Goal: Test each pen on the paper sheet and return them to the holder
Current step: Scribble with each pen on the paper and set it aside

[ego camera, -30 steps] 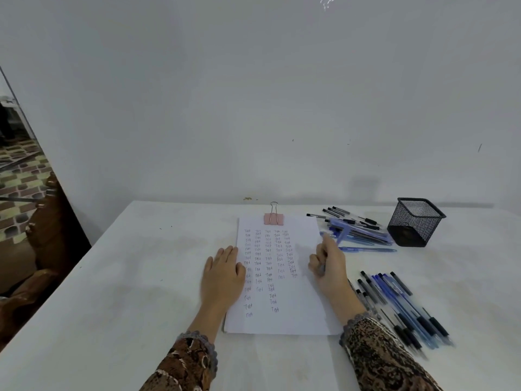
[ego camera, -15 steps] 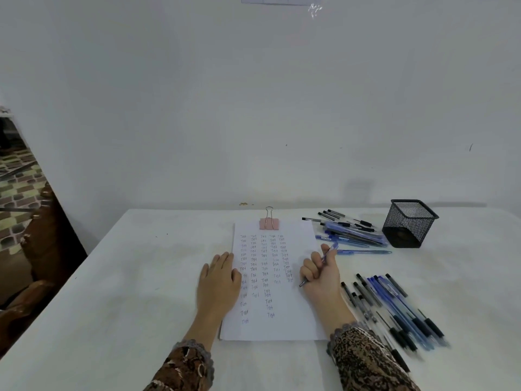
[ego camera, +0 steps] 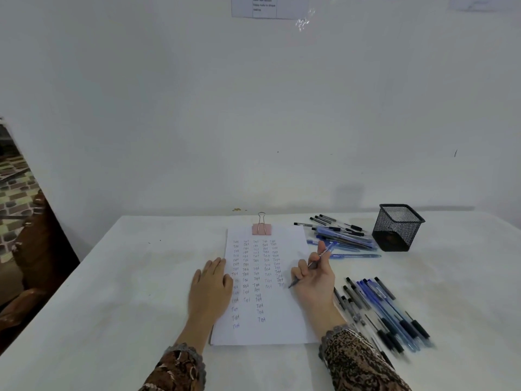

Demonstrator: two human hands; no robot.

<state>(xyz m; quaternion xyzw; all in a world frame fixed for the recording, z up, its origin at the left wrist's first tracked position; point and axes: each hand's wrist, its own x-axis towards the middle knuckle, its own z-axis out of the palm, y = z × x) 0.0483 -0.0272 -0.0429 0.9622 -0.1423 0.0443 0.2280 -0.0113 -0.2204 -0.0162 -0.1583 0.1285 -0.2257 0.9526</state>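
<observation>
Close by on the worktop (ego camera: 127, 277), the left hand (ego camera: 210, 283) lies flat, fingers straight and relaxed, pressing the paper sheet (ego camera: 270, 331) at its left edge. Beside it, the right hand (ego camera: 314, 280) curls its fingers around a blue pen (ego camera: 329, 248), tip down at the sheet's right side. Farther right lies a row of pens (ego camera: 386, 311); beyond, another pile (ego camera: 341, 234) sits just beside the mesh holder (ego camera: 396, 230).
</observation>
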